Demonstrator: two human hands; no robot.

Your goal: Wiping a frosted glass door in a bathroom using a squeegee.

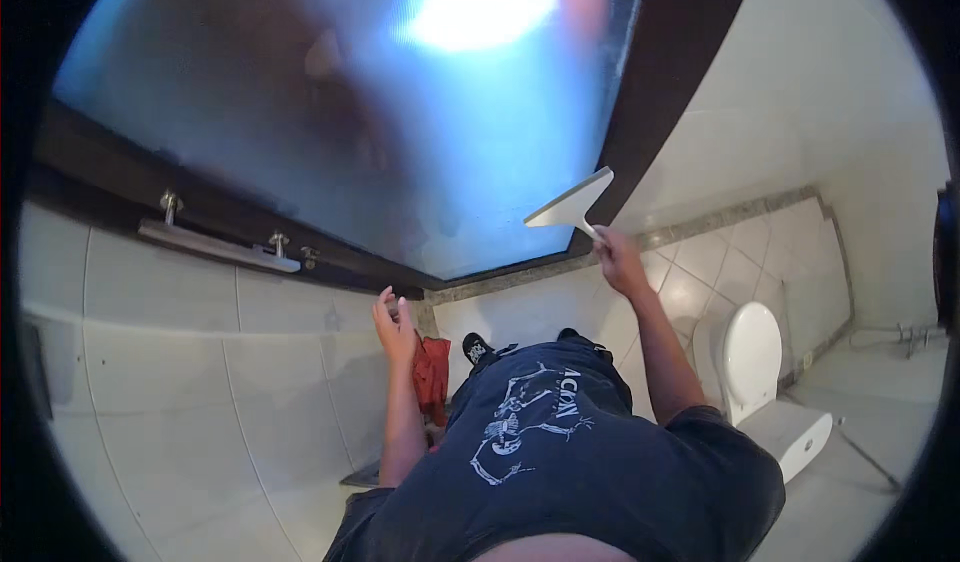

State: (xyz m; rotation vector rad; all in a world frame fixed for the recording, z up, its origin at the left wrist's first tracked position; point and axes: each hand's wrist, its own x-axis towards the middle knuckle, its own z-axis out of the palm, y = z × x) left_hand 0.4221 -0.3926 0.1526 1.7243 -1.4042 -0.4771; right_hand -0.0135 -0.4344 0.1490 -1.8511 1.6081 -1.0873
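Observation:
My right hand (621, 262) is closed around the handle of a white squeegee (574, 200). The squeegee's blade is tilted and lies in front of the lower right part of a frosted glass pane (480, 209) in a dark frame; whether it touches the glass I cannot tell. My left hand (394, 326) is raised at the left, fingers apart and slightly curled, holding nothing. Just behind it hangs a red cloth (431, 374) by the tiled wall. A bright light glares on the upper part of the pane.
A metal pull handle (217, 245) is fixed to the dark frame at the left. White tiles (157, 367) cover the wall below it. At the right stands a white toilet (752, 356) with its lid down, on a floor of diagonal tiles. Pipe fittings (911, 335) show at the far right wall.

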